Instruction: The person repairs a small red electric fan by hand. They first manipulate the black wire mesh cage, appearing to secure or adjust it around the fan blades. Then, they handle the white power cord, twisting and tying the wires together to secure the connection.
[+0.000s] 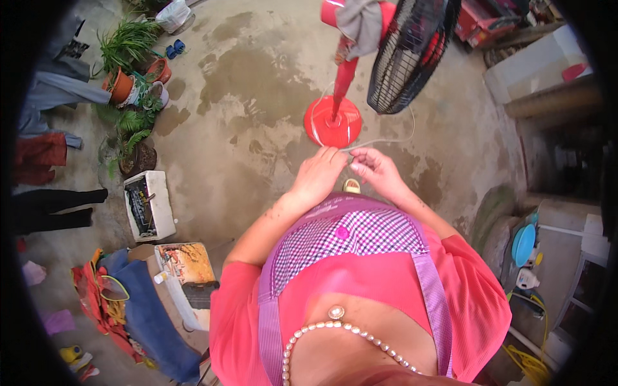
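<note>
Clearly, both hands are close together in front of the apron (344, 238), working at a thin pale cord (389, 140) just on the near side of a red standing fan (344, 83). The left hand (320, 171) has its back turned up and its fingers bent down, closed narrowly on the cord. The right hand (377, 172) faces it from just beside, thumb and fingertips drawn nearly together; at this size and angle I cannot tell whether the cord lies between them. From the hands, the cord runs off to the right in a loose loop that bends up toward the fan's black cage (405, 64), and another stretch of it lies over the round red base (333, 134). A grey cloth (360, 27) is draped over the fan near its top.

Below the hands, the tip of a pale sandal (351, 185) shows on the concrete floor (219, 154), which has dark damp patches. To the left are potted plants, among them one in an orange pot (118, 88), with a white foam box (165, 209) nearer the person and a blue cloth (151, 315) nearer again. Over on the right are a blue basin (524, 245) and, lower down, a yellow hose (529, 367).
</note>
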### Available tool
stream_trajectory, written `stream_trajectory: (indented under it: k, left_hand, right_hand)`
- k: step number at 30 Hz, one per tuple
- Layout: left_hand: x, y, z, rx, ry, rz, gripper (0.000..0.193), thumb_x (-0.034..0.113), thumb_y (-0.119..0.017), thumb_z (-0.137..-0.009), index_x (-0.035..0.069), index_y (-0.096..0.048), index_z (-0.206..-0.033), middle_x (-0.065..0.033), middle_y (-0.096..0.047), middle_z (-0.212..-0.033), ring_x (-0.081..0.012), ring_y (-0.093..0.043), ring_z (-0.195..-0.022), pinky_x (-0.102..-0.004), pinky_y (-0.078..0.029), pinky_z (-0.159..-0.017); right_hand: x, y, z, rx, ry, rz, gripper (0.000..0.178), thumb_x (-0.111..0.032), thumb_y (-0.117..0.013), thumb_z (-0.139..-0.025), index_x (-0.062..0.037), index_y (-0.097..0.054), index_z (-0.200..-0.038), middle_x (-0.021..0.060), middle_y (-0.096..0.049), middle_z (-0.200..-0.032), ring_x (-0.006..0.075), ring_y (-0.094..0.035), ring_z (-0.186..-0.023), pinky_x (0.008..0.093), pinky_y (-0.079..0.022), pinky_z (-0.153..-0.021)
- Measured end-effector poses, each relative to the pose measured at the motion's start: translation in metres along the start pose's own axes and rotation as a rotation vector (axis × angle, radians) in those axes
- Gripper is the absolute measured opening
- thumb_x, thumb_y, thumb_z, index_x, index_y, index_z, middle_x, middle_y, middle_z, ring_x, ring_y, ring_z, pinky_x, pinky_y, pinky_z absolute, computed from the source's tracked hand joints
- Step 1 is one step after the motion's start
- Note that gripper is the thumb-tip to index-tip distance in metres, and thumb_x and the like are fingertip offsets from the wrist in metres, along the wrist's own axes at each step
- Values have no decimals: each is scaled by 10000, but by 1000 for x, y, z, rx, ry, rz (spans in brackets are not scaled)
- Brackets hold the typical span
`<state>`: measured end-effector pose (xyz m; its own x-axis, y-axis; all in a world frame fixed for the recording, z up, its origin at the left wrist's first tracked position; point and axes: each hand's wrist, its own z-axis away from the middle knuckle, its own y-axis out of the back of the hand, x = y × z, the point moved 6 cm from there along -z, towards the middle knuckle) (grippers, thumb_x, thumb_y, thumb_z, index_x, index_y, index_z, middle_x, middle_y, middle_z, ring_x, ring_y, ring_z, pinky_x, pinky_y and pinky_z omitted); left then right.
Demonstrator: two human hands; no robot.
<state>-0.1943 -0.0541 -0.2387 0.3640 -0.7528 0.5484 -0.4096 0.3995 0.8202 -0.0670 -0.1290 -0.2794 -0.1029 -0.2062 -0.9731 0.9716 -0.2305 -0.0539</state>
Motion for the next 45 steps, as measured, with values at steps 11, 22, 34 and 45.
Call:
stream_trajectory:
  k: [11,22,34,45]
  left_hand:
    - [41,2,-63,119,16,400,122,45,-633,-872,9,-639,-989,-104,-648,-862,-229,-632,-777,-323,-499,-679]
    - [15,-10,-55,-171,428,1053,160,113,-612,-926,3,-646,-1036,-37,-665,-800,-70,-603,-657,-216,-495,-575]
    - [-9,14,-43,-219,303,1045,139,108,-637,-911,9,-676,-1000,-39,-664,-774,-83,-600,-668,-223,-491,-594]
    - [19,24,-47,-377,-37,445,111,107,-666,-853,1,-650,-824,-50,-617,-675,-73,-538,-581,-253,-434,-527]
  right_hand:
    - [-32,71,-3,87,200,-165,145,-90,-572,-944,5,-642,-1028,44,-664,-881,80,-617,-749,217,-502,-606]
    - [-69,54,4,355,571,275,96,-7,-644,-855,15,-666,-945,95,-652,-896,150,-618,-715,263,-493,-608]
    - [-28,19,7,79,63,-390,145,-151,-587,-943,-15,-623,-972,23,-609,-835,82,-559,-687,242,-482,-623]
    - [-45,15,22,-23,73,233,153,-194,-631,-903,-42,-651,-913,49,-632,-663,128,-606,-596,288,-469,-569]
